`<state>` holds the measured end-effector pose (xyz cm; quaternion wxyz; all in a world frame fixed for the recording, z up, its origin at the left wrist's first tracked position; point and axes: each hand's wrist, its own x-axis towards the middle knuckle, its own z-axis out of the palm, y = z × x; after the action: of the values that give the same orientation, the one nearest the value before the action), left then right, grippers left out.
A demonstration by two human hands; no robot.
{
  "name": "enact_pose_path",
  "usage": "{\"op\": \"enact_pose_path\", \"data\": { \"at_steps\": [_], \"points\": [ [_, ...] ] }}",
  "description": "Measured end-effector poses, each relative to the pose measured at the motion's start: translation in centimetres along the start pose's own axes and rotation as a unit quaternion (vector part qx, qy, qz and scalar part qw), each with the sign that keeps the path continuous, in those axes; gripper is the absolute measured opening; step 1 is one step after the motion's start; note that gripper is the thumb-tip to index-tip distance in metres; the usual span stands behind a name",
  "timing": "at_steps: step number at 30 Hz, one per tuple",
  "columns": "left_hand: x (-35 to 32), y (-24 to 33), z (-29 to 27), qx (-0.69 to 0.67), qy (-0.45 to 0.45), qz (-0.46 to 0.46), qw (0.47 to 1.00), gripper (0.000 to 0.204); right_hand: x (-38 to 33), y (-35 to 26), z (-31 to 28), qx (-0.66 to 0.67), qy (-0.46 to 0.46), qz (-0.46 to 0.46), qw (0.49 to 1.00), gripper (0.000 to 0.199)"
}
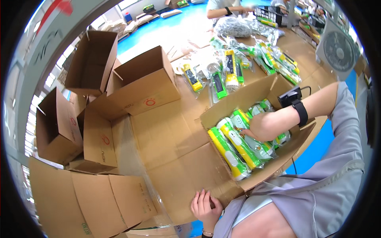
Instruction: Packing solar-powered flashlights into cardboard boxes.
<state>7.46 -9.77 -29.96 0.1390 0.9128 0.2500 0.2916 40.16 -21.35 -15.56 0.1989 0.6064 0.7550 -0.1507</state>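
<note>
Well, bagged green-yellow items (240,143) inside carton (244,97).

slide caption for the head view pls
Right hand inside a box of green-and-yellow packs, left hand on the cardboard.

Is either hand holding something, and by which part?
The left hand holds nothing. The right hand is among bagged items in the open box; whether it holds one can't be told.
</note>
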Motion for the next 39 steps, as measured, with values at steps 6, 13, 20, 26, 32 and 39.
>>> {"op": "enact_pose_path", "data": {
  "at_steps": [6, 13, 20, 26, 32, 39],
  "points": [
    [1.0, 1.5, -0.2, -0.022, -0.013, 0.006, 1.000, 0.021, -5.8, -1.0, -4.2, 0.101, 0.014, -0.077, 0.992, 0.036],
    [6.6, 5.6, -5.3, -0.099, 0.057, -0.040, 0.993, 0.018, -17.3, -1.5, -2.1, 0.325, 0.415, -0.124, 0.840, 0.032],
    [21.1, 17.6, -10.6, -0.156, -0.154, 0.202, 0.954, 0.026, -18.9, 4.9, 4.2, 0.306, 0.610, 0.272, 0.678, 0.025],
    [25.8, 23.8, -4.0, 0.035, -0.504, 0.415, 0.757, 0.039, -17.5, 8.2, 5.6, 0.355, 0.556, 0.224, 0.717, 0.035],
    [25.7, 24.4, 0.0, 0.152, -0.648, 0.453, 0.593, 0.044, -12.5, 9.1, 7.6, 0.269, 0.606, 0.136, 0.736, 0.075],
    [25.8, 22.8, -0.5, 0.109, -0.716, 0.344, 0.597, 0.059, -12.1, 11.1, 8.2, 0.493, 0.452, 0.007, 0.743, 0.062]
  ]
}}
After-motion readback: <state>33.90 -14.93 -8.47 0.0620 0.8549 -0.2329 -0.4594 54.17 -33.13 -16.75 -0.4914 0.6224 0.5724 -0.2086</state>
